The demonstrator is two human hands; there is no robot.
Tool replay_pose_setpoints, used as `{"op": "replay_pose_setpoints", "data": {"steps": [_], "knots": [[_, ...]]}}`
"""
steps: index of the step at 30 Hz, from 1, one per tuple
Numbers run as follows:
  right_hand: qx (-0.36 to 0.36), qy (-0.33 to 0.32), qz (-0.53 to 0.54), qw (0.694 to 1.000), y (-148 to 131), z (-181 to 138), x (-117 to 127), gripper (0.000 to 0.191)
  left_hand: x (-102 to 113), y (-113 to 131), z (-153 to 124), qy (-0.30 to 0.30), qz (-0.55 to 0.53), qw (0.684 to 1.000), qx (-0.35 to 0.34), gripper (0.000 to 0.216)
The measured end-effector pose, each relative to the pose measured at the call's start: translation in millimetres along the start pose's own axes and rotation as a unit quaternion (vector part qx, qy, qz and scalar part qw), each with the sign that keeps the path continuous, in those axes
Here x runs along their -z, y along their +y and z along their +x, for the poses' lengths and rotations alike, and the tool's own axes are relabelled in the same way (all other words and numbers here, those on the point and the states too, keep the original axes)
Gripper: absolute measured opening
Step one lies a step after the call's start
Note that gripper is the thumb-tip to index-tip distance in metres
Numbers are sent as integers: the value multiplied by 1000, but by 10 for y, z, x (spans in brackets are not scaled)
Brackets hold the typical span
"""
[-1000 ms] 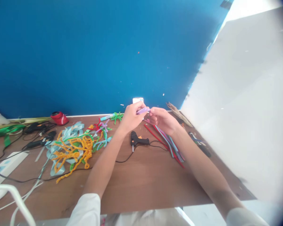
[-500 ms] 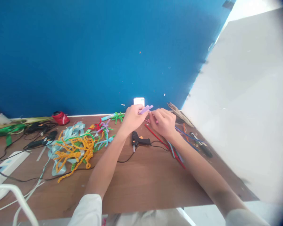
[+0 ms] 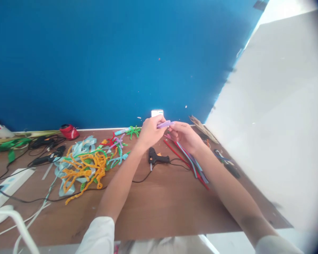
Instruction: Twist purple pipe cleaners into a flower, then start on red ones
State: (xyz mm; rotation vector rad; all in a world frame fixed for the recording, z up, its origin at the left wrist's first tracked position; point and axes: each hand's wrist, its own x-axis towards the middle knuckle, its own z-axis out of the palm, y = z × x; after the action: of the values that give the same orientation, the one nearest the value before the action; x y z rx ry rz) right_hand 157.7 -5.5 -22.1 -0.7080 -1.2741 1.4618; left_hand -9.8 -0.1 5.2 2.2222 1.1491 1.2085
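Note:
My left hand (image 3: 151, 132) is closed around purple pipe cleaners (image 3: 163, 124), bundled or folded, whose ends point right. At those ends my right hand (image 3: 186, 135) has its thumb and fingers pinched together on the tip. Both hands are raised over the back of the table, in front of a propped phone (image 3: 157, 113). Below them a black hot glue gun (image 3: 159, 158) lies on the wood. Red, blue and purple pipe cleaners (image 3: 193, 163) lie loose beneath my right forearm.
To the left, orange pipe cleaners (image 3: 94, 164) tangle with light blue ribbon (image 3: 86, 143). Small twisted pipe-cleaner shapes (image 3: 118, 141) lie near my left forearm. A white power strip (image 3: 12, 185) and black cords are at far left. Behind the table (image 3: 153, 211) rises a blue wall (image 3: 108, 70).
My right hand has turned and its fingers have moved to the tip of the purple pipe cleaners. The left hand keeps its hold almost in place.

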Motion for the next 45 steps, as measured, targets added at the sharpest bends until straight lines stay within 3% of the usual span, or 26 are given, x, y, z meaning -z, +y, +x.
{"op": "replay_pose_setpoints", "data": {"steps": [2, 4, 5, 8, 9, 10, 11, 12, 14, 16, 17, 19, 21, 24, 27, 29, 31, 34, 35, 36, 37, 38, 39, 41, 43, 45], "knots": [[60, 17, -108, 992, 14, -4, 25, 27, -18, 2, -9, 11, 36, 999, 11, 25], [160, 55, -292, 941, 34, -20, 41, 28, -34, 5, -10, 13, 64, 997, 31, 25], [215, 78, -397, 889, 47, -30, 44, 28, -37, 4, -9, 10, 72, 997, 39, 27], [334, 105, -632, 692, 93, -49, 45, 27, -23, -6, 3, 1, 85, 995, 51, 34], [351, 100, -665, 651, 108, -49, 44, 27, -13, -12, 6, -2, 86, 995, 51, 36], [359, 96, -679, 633, 118, -47, 42, 28, -1, -20, 10, -3, 86, 995, 52, 37], [358, 96, -675, 638, 124, -42, 39, 29, 10, -30, 13, -4, 84, 995, 52, 37], [349, 97, -654, 664, 123, -37, 35, 30, 19, -40, 15, -6, 78, 996, 50, 36], [294, 93, -557, 771, 102, -26, 24, 33, 31, -59, 21, -9, 57, 998, 39, 34], [187, 58, -383, 903, 63, -19, 11, 36, 36, -73, 26, -10, 31, 999, 23, 32], [126, 33, -282, 951, 40, -17, 5, 37, 38, -76, 29, -10, 20, 1000, 16, 32], [22, -10, -98, 995, 3, -10, -3, 32, 44, -71, 32, -10, 2, 1000, 5, 32], [-39, -36, 20, 998, -12, 0, -9, 25, 54, -56, 31, -16, -6, 1000, -3, 31], [-59, -44, 80, 994, 17, 19, -16, 22, 70, -24, 23, -28, 3, 1000, -11, 28], [18, 3, 9, 1000, 76, 24, -14, 22, 70, 17, 7, -31, 25, 999, -7, 29], [115, 57, -117, 985, 103, 9, -7, 25, 61, 50, -5, -29, 36, 999, 5, 30], [227, 100, -301, 921, 114, -19, 3, 28, 49, 80, -16, -29, 47, 998, 20, 30], [342, 106, -553, 752, 127, -55, 13, 31, 39, 96, -24, -35, 64, 997, 38, 30], [357, 99, -599, 710, 135, -61, 13, 32, 38, 89, -23, -34, 67, 996, 43, 31], [361, 96, -624, 686, 143, -63, 10, 32, 39, 77, -20, -32, 68, 996, 47, 31], [357, 101, -629, 684, 150, -61, 4, 31, 40, 61, -16, -30, 68, 996, 48, 31], [345, 110, -613, 703, 154, -57, -6, 30, 42, 42, -10, -27, 65, 996, 47, 31], [322, 117, -576, 742, 151, -51, -18, 28, 45, 24, -3, -24, 60, 997, 44, 31], [238, 107, -435, 862, 124, -37, -40, 28, 49, -6, 12, -21, 41, 998, 31, 32], [103, 42, -244, 963, 77, -19, -50, 33, 53, -16, 22, -27, 9, 1000, 13, 33], [-17, -34, -83, 996, 34, -1, -45, 34, 57, -10, 27, -40, -23, 999, 2, 34]]}}
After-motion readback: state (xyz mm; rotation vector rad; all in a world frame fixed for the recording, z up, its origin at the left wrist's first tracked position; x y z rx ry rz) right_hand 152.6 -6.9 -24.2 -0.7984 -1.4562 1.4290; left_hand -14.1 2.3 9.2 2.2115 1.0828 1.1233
